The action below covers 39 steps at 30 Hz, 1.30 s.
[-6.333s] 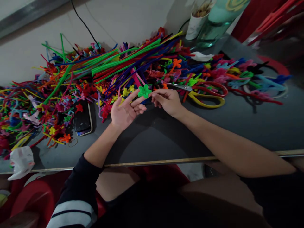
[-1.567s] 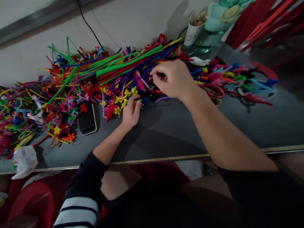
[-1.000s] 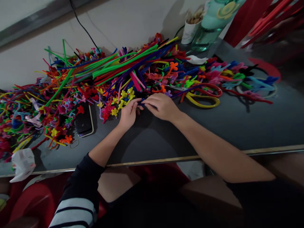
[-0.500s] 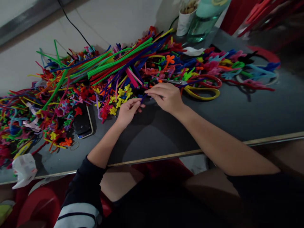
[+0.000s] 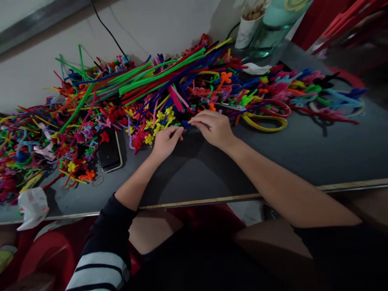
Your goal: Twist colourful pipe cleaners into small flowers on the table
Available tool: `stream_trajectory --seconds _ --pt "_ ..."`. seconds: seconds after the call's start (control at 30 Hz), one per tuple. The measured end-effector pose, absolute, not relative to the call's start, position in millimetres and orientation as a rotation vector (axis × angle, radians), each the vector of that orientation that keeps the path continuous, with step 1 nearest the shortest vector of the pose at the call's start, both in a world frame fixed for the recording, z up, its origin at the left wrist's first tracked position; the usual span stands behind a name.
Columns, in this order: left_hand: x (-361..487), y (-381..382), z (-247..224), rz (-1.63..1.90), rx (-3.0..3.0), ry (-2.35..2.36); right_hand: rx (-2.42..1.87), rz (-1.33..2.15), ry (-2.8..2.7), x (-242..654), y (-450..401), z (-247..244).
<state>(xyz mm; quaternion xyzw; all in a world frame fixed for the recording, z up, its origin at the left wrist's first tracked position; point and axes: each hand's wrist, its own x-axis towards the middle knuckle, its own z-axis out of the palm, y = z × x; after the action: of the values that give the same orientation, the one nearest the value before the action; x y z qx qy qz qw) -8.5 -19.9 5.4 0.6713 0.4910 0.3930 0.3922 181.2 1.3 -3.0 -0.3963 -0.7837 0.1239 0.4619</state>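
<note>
Pale wall (image 5: 182, 24) rises behind a dark grey table (image 5: 303, 157) in dim light. Along the table's far side sprawls a heap of colourful chenille stems (image 5: 60, 135), topped by a bundle of long, straight green stems (image 5: 163, 76). Against the wall at the right stand a translucent green bottle (image 5: 269, 34) and a white paper cup (image 5: 246, 32). Red-and-yellow-handled scissors (image 5: 239, 107) lie just beyond the right hand (image 5: 216, 126); a dark-screened phone (image 5: 109, 155) lies left of the left hand (image 5: 166, 141).

Both hands meet near the heap's front edge. On the left, thumb and fingers are drawn closed; on the right, thumb and fingertips come together in a pinch. Whether either grips anything cannot be told. Just between their fingertips shows a small dark blue chenille piece (image 5: 185, 124); yellow chenille flowers (image 5: 148, 139) lie beside the left hand.

Because that piece is tiny and dark, a loosened pinch could lose it among the loose stems. A careless sweep of the right hand could knock the scissors, and bare wire ends might prick fingertips.
</note>
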Motion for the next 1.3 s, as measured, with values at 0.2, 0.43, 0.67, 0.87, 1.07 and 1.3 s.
stream_trajectory --seconds 0.2,0.43,0.67,0.87,1.07,1.3 --pt "-3 -23 7 1.01 1.487 1.012 -0.96 0.288 -1.885 178 -1 -2" --pt "-3 -23 8 1.1 1.296 0.797 -1.074 0.302 -1.724 179 -3 1" --pt "-3 -30 13 0.891 1.677 0.783 -0.971 0.251 -1.956 177 -6 -9" --pt "-9 -25 2 1.152 1.931 1.075 -0.923 0.272 -2.017 174 -9 -7" --pt "-20 -17 -7 1.198 2.571 1.251 -0.895 0.301 -2.066 170 -13 0" --pt "-21 -18 -7 0.921 2.885 1.34 -0.965 0.434 -2.004 166 -16 -3"
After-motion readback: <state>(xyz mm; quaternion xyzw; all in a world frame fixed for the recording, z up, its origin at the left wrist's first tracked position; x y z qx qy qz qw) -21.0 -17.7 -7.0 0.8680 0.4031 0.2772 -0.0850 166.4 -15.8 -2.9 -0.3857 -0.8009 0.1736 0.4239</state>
